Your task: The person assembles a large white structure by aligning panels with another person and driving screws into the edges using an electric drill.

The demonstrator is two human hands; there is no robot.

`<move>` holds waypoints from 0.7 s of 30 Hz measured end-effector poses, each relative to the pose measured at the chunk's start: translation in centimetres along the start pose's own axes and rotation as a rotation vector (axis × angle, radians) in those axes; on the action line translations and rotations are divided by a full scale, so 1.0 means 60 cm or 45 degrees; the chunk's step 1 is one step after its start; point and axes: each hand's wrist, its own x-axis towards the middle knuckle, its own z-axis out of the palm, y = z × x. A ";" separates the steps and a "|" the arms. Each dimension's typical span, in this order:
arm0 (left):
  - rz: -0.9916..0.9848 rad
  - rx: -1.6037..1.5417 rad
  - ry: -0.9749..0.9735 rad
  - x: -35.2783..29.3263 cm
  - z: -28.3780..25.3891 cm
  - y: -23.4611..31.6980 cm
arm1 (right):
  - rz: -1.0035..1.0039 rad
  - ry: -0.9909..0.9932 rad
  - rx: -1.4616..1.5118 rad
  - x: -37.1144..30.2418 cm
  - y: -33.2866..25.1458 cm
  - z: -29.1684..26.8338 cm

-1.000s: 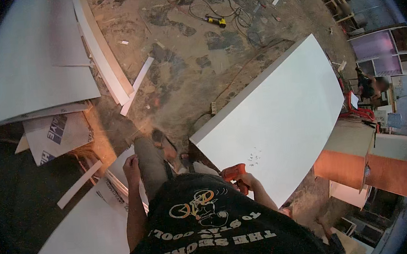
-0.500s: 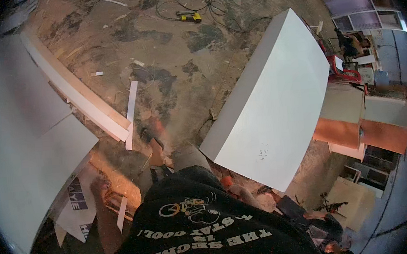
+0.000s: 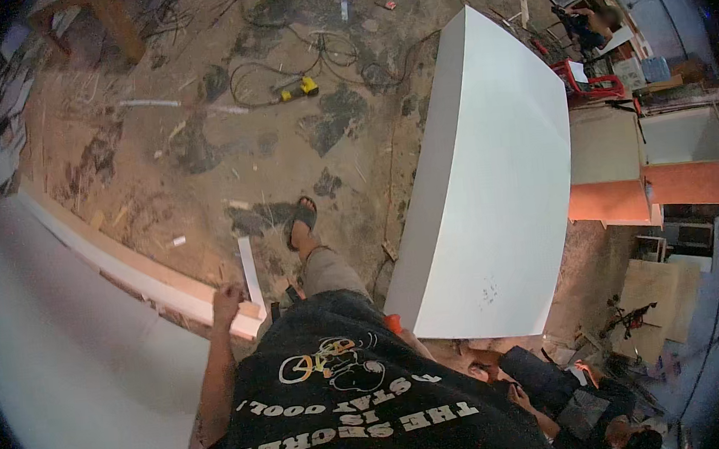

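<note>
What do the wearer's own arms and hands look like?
The left hand is ungloved and its forearm bare, with no watch visible. Of the right arm only a bare sliver shows past the black printed shirt, whose sleeve ends are unclear.

I stand on a stained, littered floor (image 3: 144, 162). A long white box (image 3: 501, 178) rests there; left of its far half lies a yellow tool (image 3: 300, 89), left of its near half a narrow strip (image 3: 248, 264).

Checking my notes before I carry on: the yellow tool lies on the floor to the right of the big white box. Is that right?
Wrong side: the head view shows the yellow tool lying on the floor to the left of the big white box.
</note>
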 end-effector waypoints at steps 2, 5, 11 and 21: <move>-0.088 -0.004 -0.203 0.034 0.025 0.077 | 0.031 0.031 -0.016 0.012 -0.024 -0.025; 0.368 0.461 -0.186 0.092 0.024 0.162 | 0.031 0.107 -0.076 0.042 -0.085 -0.073; 0.173 0.283 0.059 0.234 -0.022 0.438 | -0.067 0.394 -0.111 0.099 -0.252 -0.153; 0.604 0.542 -1.311 0.439 0.079 0.686 | -0.344 0.765 1.441 -0.023 -0.778 -0.116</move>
